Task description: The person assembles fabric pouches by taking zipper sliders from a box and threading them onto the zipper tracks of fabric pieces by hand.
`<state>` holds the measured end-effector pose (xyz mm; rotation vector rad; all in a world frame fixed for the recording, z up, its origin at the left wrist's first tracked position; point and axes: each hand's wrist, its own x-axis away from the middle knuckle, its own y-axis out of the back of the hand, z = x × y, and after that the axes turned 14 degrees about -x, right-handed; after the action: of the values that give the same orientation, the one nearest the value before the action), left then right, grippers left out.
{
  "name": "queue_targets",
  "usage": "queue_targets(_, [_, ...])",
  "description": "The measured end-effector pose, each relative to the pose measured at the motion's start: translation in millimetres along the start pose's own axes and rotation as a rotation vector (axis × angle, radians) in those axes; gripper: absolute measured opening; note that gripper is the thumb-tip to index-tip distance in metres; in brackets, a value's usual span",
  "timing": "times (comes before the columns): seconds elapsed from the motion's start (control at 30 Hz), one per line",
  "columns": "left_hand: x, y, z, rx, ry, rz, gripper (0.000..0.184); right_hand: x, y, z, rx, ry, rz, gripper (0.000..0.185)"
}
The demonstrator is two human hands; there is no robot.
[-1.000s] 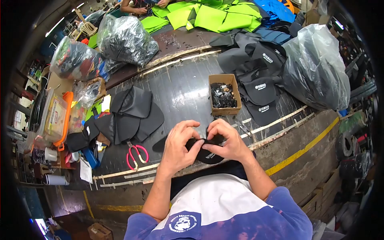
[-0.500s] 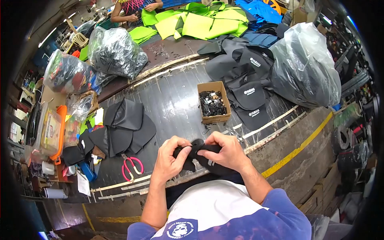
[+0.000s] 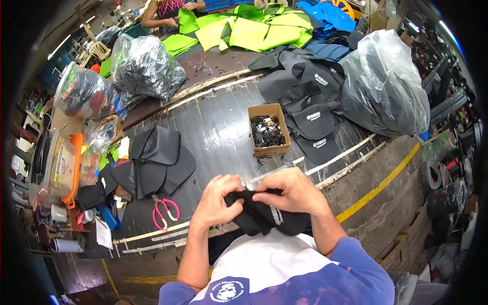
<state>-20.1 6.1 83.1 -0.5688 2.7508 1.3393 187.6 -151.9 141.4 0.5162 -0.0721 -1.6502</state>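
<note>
My left hand point(image 3: 221, 202) grips the left edge of a black fabric piece point(image 3: 254, 216) between bent fingers and thumb. On the other side, my right hand point(image 3: 291, 193) pinches the same piece near its top edge. White lettering shows on the fabric under my right hand, but I cannot read it. The piece hangs in folds just in front of my shirt. Beyond my hands stands an open cardboard box point(image 3: 269, 151) holding many small black parts. Scissors with pink handles point(image 3: 166, 213) lie on the table to the left of my left hand.
Black pieces marked YAMAHA point(image 3: 314, 117) lie in a stack at right, beside a large plastic bag point(image 3: 389, 86). More black pieces point(image 3: 152, 168) are heaped at left. Lime-green sheets point(image 3: 254, 33) cover the far table, where another person's hand point(image 3: 172, 22) works. A filled bag point(image 3: 147, 66) stands far left.
The black fabric has turned and opened out lower in my hands, showing more of its white lettering. Both hands keep hold of it. The camera view has shifted slightly.
</note>
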Motion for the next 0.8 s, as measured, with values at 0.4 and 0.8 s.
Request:
queue_targets(0.4, [2.5, -4.7, 18.6, 0.607, 0.448, -0.182, 0.018, -1.1, -16.8, -26.5, 0.034, -0.123, -0.205, 0.018])
queue_targets(0.8, [-9.8, -22.0, 2.4, 0.661, 0.529, -0.041, 0.022, 4.7, -14.2, -41.4, -0.056, -0.238, -0.221, 0.017])
